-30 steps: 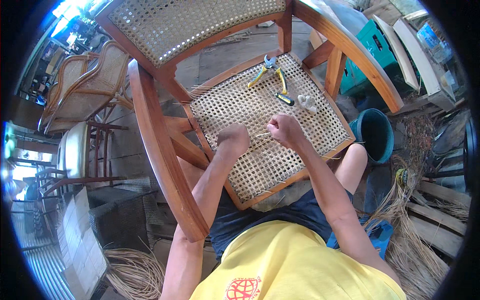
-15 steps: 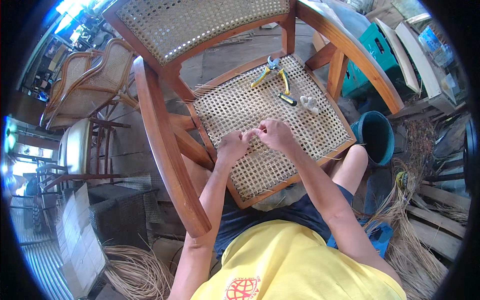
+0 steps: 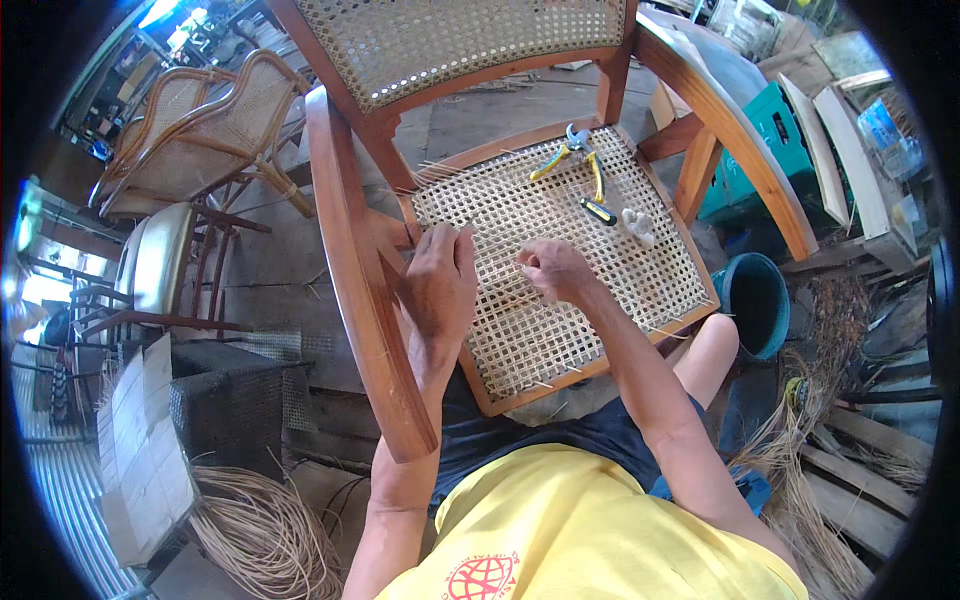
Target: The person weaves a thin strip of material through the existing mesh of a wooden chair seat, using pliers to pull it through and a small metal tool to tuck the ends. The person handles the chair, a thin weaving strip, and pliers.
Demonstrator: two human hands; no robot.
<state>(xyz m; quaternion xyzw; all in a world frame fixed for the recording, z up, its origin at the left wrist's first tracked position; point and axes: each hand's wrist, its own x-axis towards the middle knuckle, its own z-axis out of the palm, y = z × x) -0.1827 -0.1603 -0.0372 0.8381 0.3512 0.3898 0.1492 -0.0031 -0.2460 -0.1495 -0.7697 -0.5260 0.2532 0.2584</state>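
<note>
A wooden armchair (image 3: 365, 290) stands before me, its seat of woven cane (image 3: 560, 335) framed in reddish wood. Over the seat's left side, beside the armrest, my left hand (image 3: 438, 285) is raised with its fingers stretched forward and its thumb alongside. My right hand (image 3: 556, 270) is curled in a pinch above the middle of the weave; what it holds, if anything, I cannot make out. Yellow-handled pliers (image 3: 575, 158) lie spread on the far part of the seat. Near them are a yellow-and-black handled tool (image 3: 598, 211) and a pale crumpled lump (image 3: 637, 226). Loose cane ends stick out along the frame.
A teal bucket (image 3: 752, 305) stands right of the chair, with a green crate (image 3: 765, 150) beyond. Coiled cane (image 3: 265, 530) lies at lower left, near a dark mesh box (image 3: 230, 400). Loose strands (image 3: 790, 470) spread at lower right. Rattan chairs (image 3: 205, 130) stand at left.
My hands were together over the middle of the seat and have parted. The left moved left and up toward the armrest; the right stays over the weave. The view has shifted slightly.
</note>
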